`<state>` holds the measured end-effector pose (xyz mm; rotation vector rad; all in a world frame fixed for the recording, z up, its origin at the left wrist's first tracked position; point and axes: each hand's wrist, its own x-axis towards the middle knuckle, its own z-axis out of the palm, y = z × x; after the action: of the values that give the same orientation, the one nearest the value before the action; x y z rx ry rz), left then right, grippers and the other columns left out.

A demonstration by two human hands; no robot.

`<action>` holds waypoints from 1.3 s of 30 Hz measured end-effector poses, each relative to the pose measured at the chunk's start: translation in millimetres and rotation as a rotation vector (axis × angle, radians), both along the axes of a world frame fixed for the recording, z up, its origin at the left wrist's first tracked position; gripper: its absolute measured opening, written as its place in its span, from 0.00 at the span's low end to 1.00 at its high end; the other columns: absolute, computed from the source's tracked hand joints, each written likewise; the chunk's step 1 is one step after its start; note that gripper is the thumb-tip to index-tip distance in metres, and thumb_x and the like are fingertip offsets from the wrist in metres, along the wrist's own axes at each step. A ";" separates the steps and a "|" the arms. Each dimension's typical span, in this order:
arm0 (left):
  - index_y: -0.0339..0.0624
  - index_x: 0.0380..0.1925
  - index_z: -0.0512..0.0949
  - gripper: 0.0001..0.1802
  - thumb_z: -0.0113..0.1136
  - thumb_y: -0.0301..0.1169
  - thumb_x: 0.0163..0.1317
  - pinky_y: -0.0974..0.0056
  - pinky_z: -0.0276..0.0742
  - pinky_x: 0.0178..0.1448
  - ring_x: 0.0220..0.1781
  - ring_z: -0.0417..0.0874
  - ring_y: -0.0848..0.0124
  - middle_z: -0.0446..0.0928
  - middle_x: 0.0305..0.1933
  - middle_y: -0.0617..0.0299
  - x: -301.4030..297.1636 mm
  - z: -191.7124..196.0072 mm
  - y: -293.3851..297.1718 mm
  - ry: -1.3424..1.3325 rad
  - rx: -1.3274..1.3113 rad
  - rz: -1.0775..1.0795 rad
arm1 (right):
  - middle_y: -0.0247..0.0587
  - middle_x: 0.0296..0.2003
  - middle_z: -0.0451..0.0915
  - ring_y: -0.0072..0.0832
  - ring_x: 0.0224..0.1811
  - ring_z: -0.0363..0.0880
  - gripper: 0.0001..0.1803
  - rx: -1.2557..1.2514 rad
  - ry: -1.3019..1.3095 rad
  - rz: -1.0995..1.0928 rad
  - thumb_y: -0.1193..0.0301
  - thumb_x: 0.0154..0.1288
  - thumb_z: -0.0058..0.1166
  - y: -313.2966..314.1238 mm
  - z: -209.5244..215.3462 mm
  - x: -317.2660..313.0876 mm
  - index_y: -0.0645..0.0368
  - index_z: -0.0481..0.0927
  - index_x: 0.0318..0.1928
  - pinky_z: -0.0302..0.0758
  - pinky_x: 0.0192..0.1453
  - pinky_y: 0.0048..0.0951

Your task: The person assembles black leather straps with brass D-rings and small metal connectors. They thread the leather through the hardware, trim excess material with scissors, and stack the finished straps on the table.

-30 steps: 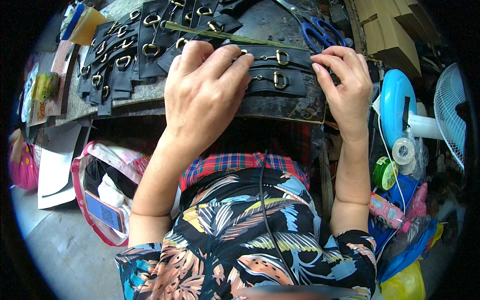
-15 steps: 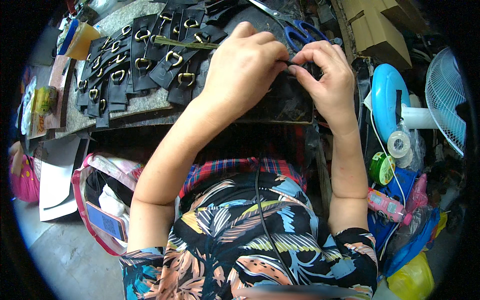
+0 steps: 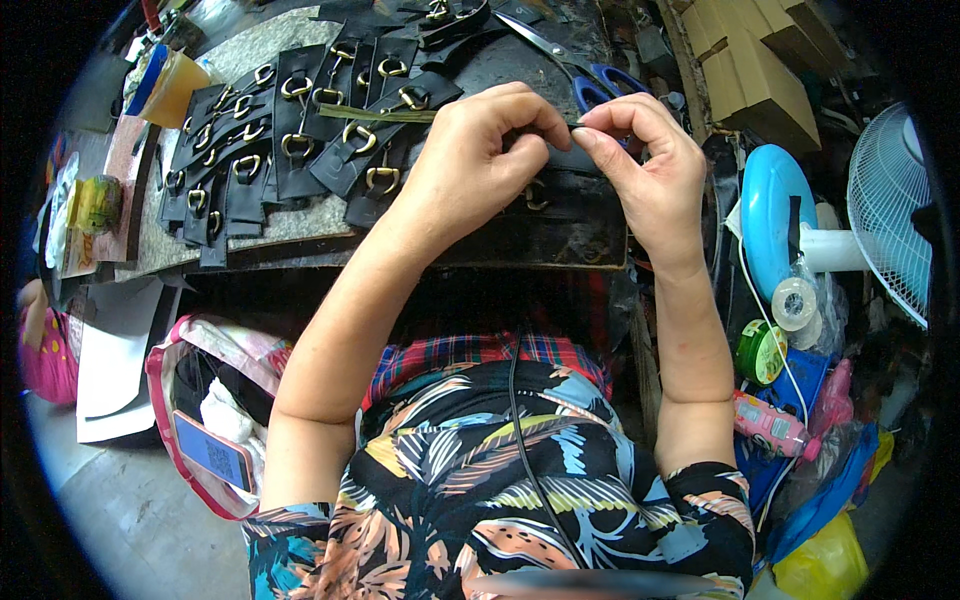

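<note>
Black, thin and mostly hidden by fingers, the strip (image 3: 573, 126) is between the two hands, over the right end of the table (image 3: 590, 238), not far from its right edge. Can't tell if it touches the tabletop.

Right hand (image 3: 645, 150) has it in a narrow pinch, thumb on the near side, fingertips on the other. Left hand (image 3: 485, 150) is curled over, knuckles up, index tip right by the strip; can't tell if it's actually gripping. Just below that hand, toward the table's near edge, a brass fitting (image 3: 537, 194) pokes out.

Scissors (image 3: 566, 60) lie just past the hands, blue handles toward the table's right edge, blades aimed at the far edge. Left of the hands there's a whole spread of black straps (image 3: 294, 115) with brass rings, overlapping each other, plenty of them on a grey mat (image 3: 300, 220) that runs up to the near edge. Some green strips (image 3: 385, 115) lie across them, one end tucked behind the left hand. Amber tub (image 3: 177, 88) near the table's left edge.

Off the table: boxes (image 3: 765, 85) past the right edge, then a fan (image 3: 880, 210), tape roll (image 3: 795, 303) and pink bottle (image 3: 770, 425). Beside the left forearm, an open bag (image 3: 160, 385) with a phone (image 3: 213, 450).
</note>
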<state>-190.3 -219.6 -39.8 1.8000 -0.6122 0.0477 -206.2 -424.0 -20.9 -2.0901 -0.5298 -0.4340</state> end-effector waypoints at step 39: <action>0.42 0.63 0.76 0.29 0.69 0.16 0.61 0.70 0.81 0.47 0.41 0.83 0.77 0.84 0.47 0.61 -13.6 12.7 10.6 -0.077 0.015 0.114 | 0.36 0.33 0.84 0.20 0.37 0.81 0.07 0.201 0.180 -0.003 0.72 0.71 0.67 -10.0 -0.9 0.1 0.64 0.88 0.41 0.76 0.45 0.22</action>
<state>-203.9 -209.0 -27.1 1.8532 -0.5651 0.1916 -206.1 -434.0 -21.8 -1.9133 -0.3623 -0.2851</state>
